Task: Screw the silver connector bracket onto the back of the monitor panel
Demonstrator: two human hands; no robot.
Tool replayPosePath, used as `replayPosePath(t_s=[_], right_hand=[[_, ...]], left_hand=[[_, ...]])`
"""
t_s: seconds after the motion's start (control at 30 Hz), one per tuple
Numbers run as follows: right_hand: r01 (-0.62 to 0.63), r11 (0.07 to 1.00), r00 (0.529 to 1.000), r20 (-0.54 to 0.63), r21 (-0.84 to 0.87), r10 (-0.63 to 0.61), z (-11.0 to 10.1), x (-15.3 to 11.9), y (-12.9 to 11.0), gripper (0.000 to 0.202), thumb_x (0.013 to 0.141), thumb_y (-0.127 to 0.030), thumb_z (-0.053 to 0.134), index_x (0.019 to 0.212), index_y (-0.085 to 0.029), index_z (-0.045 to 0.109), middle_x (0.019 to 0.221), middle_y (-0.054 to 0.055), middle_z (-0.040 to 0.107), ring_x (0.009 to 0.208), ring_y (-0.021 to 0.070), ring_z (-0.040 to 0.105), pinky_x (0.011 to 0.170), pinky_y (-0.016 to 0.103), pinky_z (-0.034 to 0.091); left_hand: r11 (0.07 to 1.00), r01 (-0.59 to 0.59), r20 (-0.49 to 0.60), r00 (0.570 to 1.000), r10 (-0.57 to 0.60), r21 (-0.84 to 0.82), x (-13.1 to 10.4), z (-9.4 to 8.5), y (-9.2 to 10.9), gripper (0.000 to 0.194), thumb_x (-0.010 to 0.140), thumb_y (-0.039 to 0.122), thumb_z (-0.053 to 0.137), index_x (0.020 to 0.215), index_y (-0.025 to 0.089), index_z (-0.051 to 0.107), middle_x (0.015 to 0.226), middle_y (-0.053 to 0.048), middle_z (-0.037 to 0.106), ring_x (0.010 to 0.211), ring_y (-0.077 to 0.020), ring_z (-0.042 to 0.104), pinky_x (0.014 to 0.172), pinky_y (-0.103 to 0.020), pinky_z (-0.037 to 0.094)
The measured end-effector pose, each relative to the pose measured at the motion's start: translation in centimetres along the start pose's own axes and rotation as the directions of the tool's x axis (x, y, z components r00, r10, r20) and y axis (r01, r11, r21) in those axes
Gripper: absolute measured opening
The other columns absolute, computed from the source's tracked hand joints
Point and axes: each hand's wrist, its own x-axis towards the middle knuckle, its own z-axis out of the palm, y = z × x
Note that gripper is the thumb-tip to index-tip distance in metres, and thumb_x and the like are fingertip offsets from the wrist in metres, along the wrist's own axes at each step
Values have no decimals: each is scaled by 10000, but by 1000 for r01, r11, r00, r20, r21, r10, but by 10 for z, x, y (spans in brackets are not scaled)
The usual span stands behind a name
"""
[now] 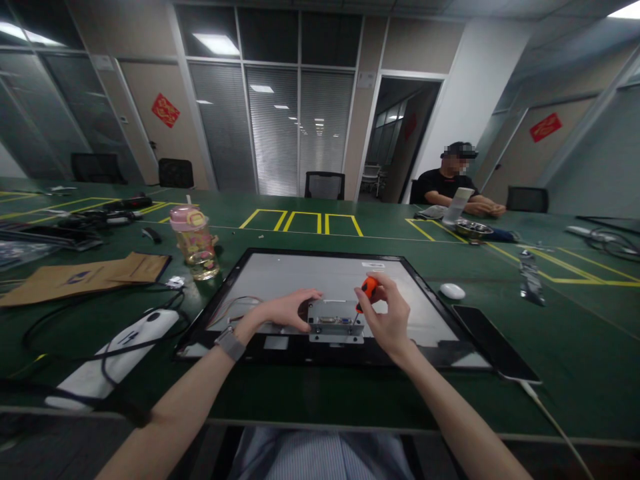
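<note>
A flat display panel (pixel 300 273) with a black frame lies on the table in front of me, its pale back facing up. Near its close edge sits a metal bracket (pixel 336 338) with connector ports. My left hand (pixel 293 310) grips the bracket's left end between thumb and fingers. An orange-handled screwdriver (pixel 369 287) is pinched in my right hand (pixel 390 313), its shaft pointing down at the bracket's right end. Whether the tip sits in a screw is too small to tell. Thin wires (pixel 235 307) run across the panel left of my left hand.
A pink-lidded bottle (pixel 195 243) stands left of the panel, beside a brown paper envelope (pixel 85 277) and a white power strip (pixel 120 353) with black cables. At right lie a white mouse (pixel 453 291) and a phone (pixel 495 343) on a cable. Another person (pixel 455 177) sits across the table.
</note>
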Motion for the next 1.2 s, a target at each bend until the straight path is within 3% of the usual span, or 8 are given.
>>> replayPosePath(t_s=[0.3, 0.5, 0.67, 0.9, 1.07, 1.2], right_hand=[[46, 999, 998, 52, -7, -46, -1, 1, 0, 289, 896, -176, 555, 1181, -204, 517, 790, 18, 622, 574, 124, 592, 552, 252, 531], [-76, 997, 993, 89, 24, 73, -1, 0, 4, 261, 930, -198, 490, 1190, -195, 492, 915, 69, 637, 595, 133, 631, 590, 292, 551], [-242, 964, 957, 190, 109, 219, -1, 4, 6, 244, 969, -233, 410, 1210, -214, 446, 1009, 83, 620, 573, 116, 628, 547, 281, 550], [-289, 934, 935, 274, 211, 227, -4, 9, 7, 225, 1002, -262, 336, 1212, -235, 413, 1128, 108, 605, 659, 124, 651, 571, 283, 573], [-272, 922, 941, 278, 276, 194, -5, 11, 4, 202, 993, -294, 390, 1174, -221, 441, 1117, 111, 604, 670, 132, 685, 553, 279, 593], [-247, 941, 960, 195, 233, 203, -4, 8, 4, 221, 941, -287, 519, 1149, -218, 491, 998, 59, 623, 578, 119, 681, 538, 274, 600]], left_hand=[[1000, -14, -7, 1000, 14, 7, 1, 2, -4, 780, 620, 247, 771, 1340, 190, 475, 1517, -107, 389, 1404, -301, 339, 1178, -415, 243], [1000, -5, -19, 1000, 5, 3, 0, 1, 0, 773, 617, 239, 765, 1335, 188, 484, 1512, -108, 398, 1398, -294, 350, 1175, -419, 254], [1000, -6, -11, 1000, 6, -9, 0, 0, -2, 793, 623, 268, 779, 1353, 193, 479, 1515, -108, 390, 1399, -295, 350, 1166, -406, 272], [1000, 6, 9, 1000, -6, 20, 2, 1, -6, 819, 641, 306, 771, 1384, 195, 444, 1528, -115, 362, 1405, -306, 331, 1168, -430, 266], [1000, 2, 1, 1000, -2, 10, 1, 0, -3, 803, 640, 316, 777, 1369, 201, 460, 1522, -109, 373, 1394, -312, 347, 1163, -442, 278], [1000, -1, -5, 1000, 1, -1, 0, -1, 0, 783, 631, 279, 780, 1351, 203, 479, 1520, -102, 383, 1402, -304, 342, 1172, -433, 266]])
